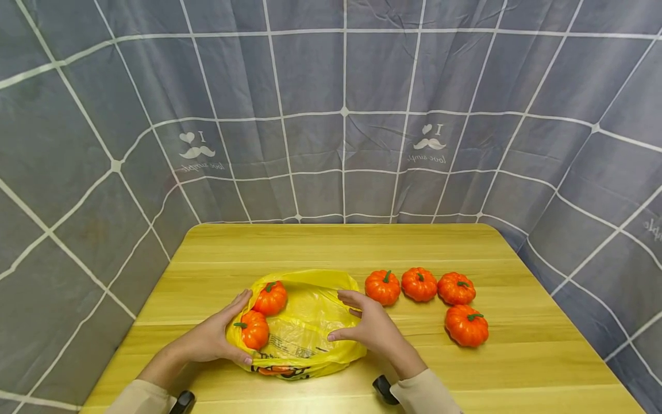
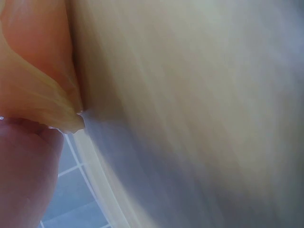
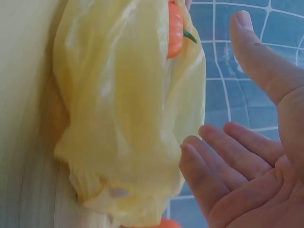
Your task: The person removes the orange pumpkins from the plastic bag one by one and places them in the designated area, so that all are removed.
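Note:
A yellow plastic bag [image 1: 315,310] lies on the table with its mouth spread upward. Inside, at its left side, are two orange toy pumpkins with green stems, a rear one [image 1: 272,298] and a front one [image 1: 255,330]. My left hand [image 1: 209,339] rests against the bag's left side, thumb toward the front and fingers toward the back. At the right rim is my right hand [image 1: 374,330], thumb and fingers spread apart with nothing between them. The right wrist view shows the bag's outer side [image 3: 118,104] and a pumpkin [image 3: 175,33] at its mouth.
Right of the bag, several more pumpkins sit on the wooden table [image 1: 331,247]: three in a row, including this middle one [image 1: 419,284], and a nearer one [image 1: 467,326]. A grey curtain [image 1: 315,144] with white grid lines surrounds the table's back and sides.

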Tool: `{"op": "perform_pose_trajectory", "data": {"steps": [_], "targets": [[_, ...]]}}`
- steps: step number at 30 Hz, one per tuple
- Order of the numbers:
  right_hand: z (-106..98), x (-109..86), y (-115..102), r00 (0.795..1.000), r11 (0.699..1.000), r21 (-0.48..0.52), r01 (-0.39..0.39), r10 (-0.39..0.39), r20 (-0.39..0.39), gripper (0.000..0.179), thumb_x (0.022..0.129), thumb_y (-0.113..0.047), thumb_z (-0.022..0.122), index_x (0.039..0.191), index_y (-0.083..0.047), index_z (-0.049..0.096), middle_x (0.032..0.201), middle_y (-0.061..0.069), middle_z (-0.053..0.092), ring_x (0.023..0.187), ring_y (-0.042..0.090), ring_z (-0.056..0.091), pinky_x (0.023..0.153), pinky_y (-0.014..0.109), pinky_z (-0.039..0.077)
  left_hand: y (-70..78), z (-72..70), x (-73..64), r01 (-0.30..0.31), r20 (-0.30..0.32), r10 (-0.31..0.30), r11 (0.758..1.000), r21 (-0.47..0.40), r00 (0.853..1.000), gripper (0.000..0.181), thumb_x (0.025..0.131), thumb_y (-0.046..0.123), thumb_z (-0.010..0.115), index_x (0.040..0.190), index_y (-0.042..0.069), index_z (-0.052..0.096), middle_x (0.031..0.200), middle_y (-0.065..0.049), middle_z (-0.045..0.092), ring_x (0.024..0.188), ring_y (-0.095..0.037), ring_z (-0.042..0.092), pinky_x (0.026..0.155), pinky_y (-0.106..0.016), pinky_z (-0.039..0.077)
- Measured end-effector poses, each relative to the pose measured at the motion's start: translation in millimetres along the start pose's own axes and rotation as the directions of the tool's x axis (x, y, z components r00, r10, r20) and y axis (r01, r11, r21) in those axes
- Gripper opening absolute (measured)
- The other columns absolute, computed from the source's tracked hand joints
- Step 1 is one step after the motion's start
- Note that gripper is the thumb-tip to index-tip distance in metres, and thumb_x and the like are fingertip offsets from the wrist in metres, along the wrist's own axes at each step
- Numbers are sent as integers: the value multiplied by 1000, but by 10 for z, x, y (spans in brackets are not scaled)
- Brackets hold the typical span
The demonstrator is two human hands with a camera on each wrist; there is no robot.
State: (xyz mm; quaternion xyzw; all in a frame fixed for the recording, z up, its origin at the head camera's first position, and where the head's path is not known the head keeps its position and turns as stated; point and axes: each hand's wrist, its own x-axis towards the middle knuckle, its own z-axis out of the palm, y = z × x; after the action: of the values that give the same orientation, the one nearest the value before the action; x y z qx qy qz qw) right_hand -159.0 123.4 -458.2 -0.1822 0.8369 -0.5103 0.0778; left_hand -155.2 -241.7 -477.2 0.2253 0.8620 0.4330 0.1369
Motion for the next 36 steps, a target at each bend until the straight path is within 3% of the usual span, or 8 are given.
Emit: {"op": "perform_pose_trajectory", "data": {"steps": [21, 36], "targets": [[525, 288, -146, 996, 999, 5, -32, 32, 86, 87, 74, -26, 92, 147, -5, 49, 146, 11, 53, 133, 31, 50, 106, 42, 45, 0, 4, -7, -13, -3, 13, 1000, 0, 1000, 130, 68, 35, 94, 161, 3, 10, 165, -27, 0, 148, -50, -1, 111, -70, 6], [889, 411, -238, 991, 1000, -14, -8, 9, 134, 79, 75, -28, 91, 143, -5, 55, 142, 6, 57, 129, 29, 54, 102, 40, 49, -26, 21, -23, -25, -13, 25, 1000, 5, 1000, 129, 68, 36, 94, 161, 2, 11, 164, -28, 1, 147, -52, 0, 109, -73, 7]]}}
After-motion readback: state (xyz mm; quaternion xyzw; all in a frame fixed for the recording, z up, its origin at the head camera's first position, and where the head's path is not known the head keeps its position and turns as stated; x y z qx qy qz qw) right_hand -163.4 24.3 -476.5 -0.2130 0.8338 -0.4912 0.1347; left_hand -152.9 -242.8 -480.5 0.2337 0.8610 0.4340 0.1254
